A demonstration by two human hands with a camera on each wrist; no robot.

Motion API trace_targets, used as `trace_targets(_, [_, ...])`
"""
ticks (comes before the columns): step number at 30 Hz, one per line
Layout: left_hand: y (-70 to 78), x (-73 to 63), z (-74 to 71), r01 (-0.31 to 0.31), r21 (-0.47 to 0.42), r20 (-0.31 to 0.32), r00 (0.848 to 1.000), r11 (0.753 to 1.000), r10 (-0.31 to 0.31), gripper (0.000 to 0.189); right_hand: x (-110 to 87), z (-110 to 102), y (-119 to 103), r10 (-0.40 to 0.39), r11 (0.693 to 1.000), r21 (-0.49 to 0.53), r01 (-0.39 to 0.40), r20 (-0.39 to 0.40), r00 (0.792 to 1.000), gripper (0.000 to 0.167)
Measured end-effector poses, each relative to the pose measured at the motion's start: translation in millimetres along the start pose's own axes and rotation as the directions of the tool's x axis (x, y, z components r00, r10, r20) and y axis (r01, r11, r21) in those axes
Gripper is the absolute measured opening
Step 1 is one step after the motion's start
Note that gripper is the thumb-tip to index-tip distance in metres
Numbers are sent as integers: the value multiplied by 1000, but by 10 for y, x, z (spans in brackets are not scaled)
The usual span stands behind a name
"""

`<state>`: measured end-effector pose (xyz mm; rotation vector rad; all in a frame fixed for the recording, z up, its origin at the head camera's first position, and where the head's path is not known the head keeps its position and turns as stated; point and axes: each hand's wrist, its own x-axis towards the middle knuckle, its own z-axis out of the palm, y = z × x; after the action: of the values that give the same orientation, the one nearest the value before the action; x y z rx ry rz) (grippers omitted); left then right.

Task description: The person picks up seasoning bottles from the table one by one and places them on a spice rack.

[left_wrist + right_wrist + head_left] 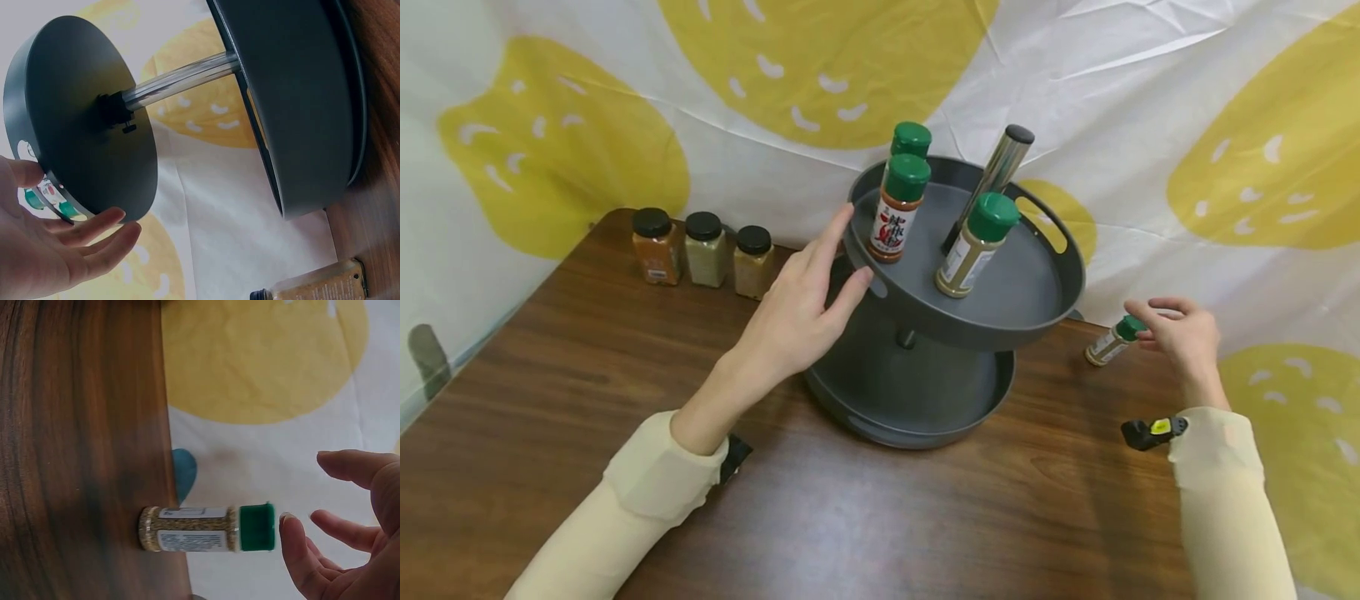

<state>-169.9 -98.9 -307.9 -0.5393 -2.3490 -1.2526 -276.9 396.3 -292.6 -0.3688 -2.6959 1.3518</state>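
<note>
A dark grey two-tier round rack stands on the table. My left hand is at the left rim of its upper tray, fingers extended and spread along the edge. On that tray stand a red-brown spice shaker, another green-capped shaker partly hidden behind it, and a pale-brown shaker. Off to the right, a green-capped shaker of seed-like spice stands upright on the table. Close by its cap, my right hand has thumb and fingers parted; the right wrist view shows a gap between fingertips and cap.
Three black-lidded spice jars line the back left of the wooden table. A metal post rises through the upper tray. The lower tray lies beneath. A lemon-print cloth hangs behind the table.
</note>
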Motion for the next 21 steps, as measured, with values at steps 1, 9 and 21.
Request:
trace_targets(1, [0,0,-3,1,0,0,1000,1000,-1,69,11,6,17,5,1000,-16,-5,2,1000,43])
trace_targets(9, [-7,2,-2,8,-6,6,1000,1000,-8,69,89,78,146,87,996,-39,-85,37,996,86])
trace_targets(21, [11,-8,-15,14,5,2,1000,1000,-14,69,194,197,264,137,988,65,-138,19,990,45])
